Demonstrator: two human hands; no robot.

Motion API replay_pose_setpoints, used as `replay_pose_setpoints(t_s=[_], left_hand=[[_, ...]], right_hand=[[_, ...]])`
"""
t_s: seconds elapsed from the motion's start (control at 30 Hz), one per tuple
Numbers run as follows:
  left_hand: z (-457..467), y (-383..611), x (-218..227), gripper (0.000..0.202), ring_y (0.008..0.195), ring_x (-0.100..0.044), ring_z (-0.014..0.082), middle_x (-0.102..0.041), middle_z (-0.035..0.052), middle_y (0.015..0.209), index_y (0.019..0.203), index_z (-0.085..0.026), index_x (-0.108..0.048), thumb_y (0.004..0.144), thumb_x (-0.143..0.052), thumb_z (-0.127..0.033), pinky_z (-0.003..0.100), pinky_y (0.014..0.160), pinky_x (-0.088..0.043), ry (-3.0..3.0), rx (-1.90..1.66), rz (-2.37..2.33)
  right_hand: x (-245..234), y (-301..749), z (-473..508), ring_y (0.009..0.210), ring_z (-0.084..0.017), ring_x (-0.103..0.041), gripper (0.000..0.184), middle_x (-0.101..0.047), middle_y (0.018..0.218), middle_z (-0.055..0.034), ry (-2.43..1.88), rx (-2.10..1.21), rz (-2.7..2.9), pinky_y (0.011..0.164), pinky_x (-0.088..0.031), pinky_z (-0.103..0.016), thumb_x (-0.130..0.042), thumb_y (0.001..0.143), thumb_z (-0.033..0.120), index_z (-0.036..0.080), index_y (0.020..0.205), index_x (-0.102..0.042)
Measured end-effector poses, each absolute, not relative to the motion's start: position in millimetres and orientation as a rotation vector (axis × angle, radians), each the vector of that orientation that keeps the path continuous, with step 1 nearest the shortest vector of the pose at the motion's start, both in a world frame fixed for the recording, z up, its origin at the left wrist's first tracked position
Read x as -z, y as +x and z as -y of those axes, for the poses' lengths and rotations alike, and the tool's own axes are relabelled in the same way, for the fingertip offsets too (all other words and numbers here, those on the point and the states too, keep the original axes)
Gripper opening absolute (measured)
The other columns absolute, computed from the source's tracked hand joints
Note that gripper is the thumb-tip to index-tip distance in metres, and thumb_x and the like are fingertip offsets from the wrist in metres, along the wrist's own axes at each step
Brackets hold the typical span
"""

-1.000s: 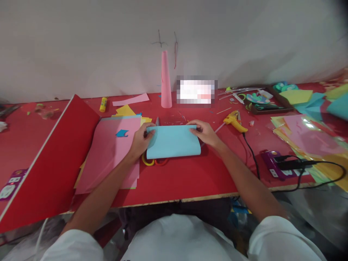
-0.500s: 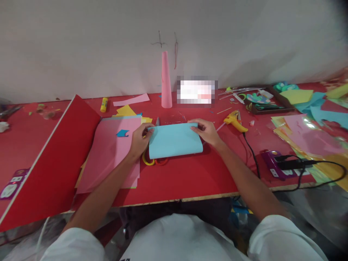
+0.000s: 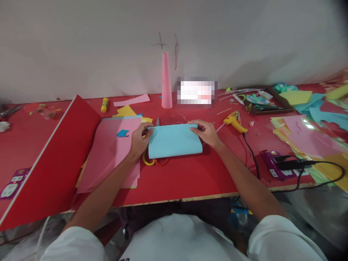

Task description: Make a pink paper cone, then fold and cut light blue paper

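A light-blue sheet of paper (image 3: 175, 141), bent over into a curve, is held up between my two hands above the red table. My left hand (image 3: 141, 137) pinches its upper left corner. At the upper right corner, my right hand (image 3: 206, 131) has the paper between thumb and fingers. Under the sheet lie scissors with one yellow and one red handle loop (image 3: 162, 161); the paper hides most of them. Beside my left hand, a small dark-blue paper scrap (image 3: 123, 133) rests on a stack of pink sheets (image 3: 108, 156).
A pink paper cone (image 3: 166, 81) stands by the wall. On the right are a yellow glue gun (image 3: 235, 121), a purple power strip (image 3: 277, 165) with cables, a dark tray (image 3: 272, 105) and coloured papers. A red board (image 3: 57, 163) and a glue stick (image 3: 104, 104) are left.
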State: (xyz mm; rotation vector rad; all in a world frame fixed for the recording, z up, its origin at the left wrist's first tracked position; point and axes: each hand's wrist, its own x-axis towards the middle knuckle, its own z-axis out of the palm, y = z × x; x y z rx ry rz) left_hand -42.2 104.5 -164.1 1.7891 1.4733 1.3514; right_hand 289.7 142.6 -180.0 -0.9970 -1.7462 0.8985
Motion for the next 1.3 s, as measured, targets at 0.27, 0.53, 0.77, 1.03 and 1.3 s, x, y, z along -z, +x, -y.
replay_pose_setpoints(t_s=[0.27, 0.53, 0.77, 1.03, 1.3], left_hand=[[-103.0, -43.5, 162.7, 0.028, 0.09, -0.069, 0.0199, -0.076, 0.0057, 0.101, 0.106, -0.024, -0.07, 0.099, -0.065, -0.051, 0.034, 0.082, -0.055, 1.803, -1.3, -1.47], [-104.4, -43.8, 163.6, 0.021, 0.09, -0.07, 0.019, -0.076, 0.0052, 0.101, 0.105, -0.024, -0.07, 0.099, -0.066, -0.043, 0.033, 0.08, -0.055, 1.791, -1.337, -1.441], [-104.7, -43.3, 164.7, 0.027, 0.092, -0.07, 0.0204, -0.077, 0.0061, 0.102, 0.105, -0.024, -0.07, 0.098, -0.066, -0.05, 0.035, 0.082, -0.056, 1.77, -1.324, -1.46], [-104.4, -43.3, 162.7, 0.032, 0.092, -0.07, 0.0204, -0.076, 0.0058, 0.103, 0.105, -0.025, -0.071, 0.096, -0.068, -0.056, 0.035, 0.082, -0.057, 1.759, -1.321, -1.445], [-103.0, -39.9, 158.9, 0.035, 0.085, -0.068, 0.0194, -0.075, 0.0052, 0.096, 0.1, -0.023, -0.071, 0.095, -0.068, -0.058, 0.034, 0.079, -0.055, 1.756, -1.322, -1.465]], right_hand=[[181.0, 288.4, -142.4, 0.114, -0.028, -0.076, 0.037, -0.08, 0.124, -0.0065, -1.009, -0.9, 1.744, 0.102, -0.061, -0.044, -0.077, 0.091, 0.058, 0.03, 0.116, -0.08], [177.0, 286.3, -139.7, 0.109, -0.027, -0.077, 0.037, -0.081, 0.119, -0.007, -1.027, -0.857, 1.752, 0.096, -0.061, -0.042, -0.071, 0.095, 0.059, 0.029, 0.114, -0.081], [181.6, 286.7, -141.8, 0.106, -0.026, -0.077, 0.036, -0.081, 0.119, -0.007, -1.017, -0.862, 1.749, 0.097, -0.061, -0.042, -0.072, 0.095, 0.058, 0.029, 0.115, -0.08], [181.7, 288.8, -142.7, 0.113, -0.027, -0.076, 0.037, -0.08, 0.122, -0.007, -1.005, -0.898, 1.739, 0.101, -0.06, -0.044, -0.076, 0.092, 0.057, 0.03, 0.116, -0.079], [180.8, 289.5, -143.1, 0.105, -0.026, -0.077, 0.033, -0.081, 0.118, -0.0062, -1.014, -0.863, 1.739, 0.094, -0.06, -0.041, -0.073, 0.094, 0.056, 0.029, 0.113, -0.08]])
